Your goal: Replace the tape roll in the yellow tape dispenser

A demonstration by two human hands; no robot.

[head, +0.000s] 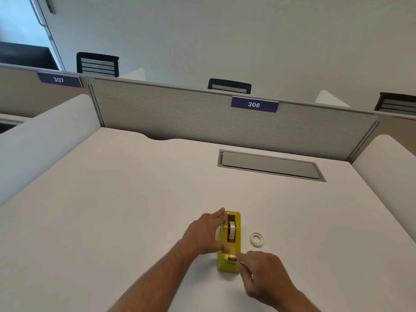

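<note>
On the desk (135, 199), close to its near edge, we have the dispenser (229, 242) standing with its cutter end toward us, a roll (231, 229) seated upright in its well. A second roll (256, 239) lies flat just to the right of the dispenser, apart from it.

Our left hand (206, 233) is spread open along the dispenser's left side, fingers reaching the far end and the thumb pressed on the near top, bracing the body rather than lifting anything. Our right hand (262, 272) is curled, its fingertips pinched together right at the cutter; they look to be nipping the tape's free end, though the tape itself is too thin for us to make out.

We judge this to be the finishing or the opening step: which roll is the new one we cannot tell. If the seated roll is the fresh one, the next move calls for drawing the end down onto the blade while the left hand keeps the dispenser from sliding.
</note>
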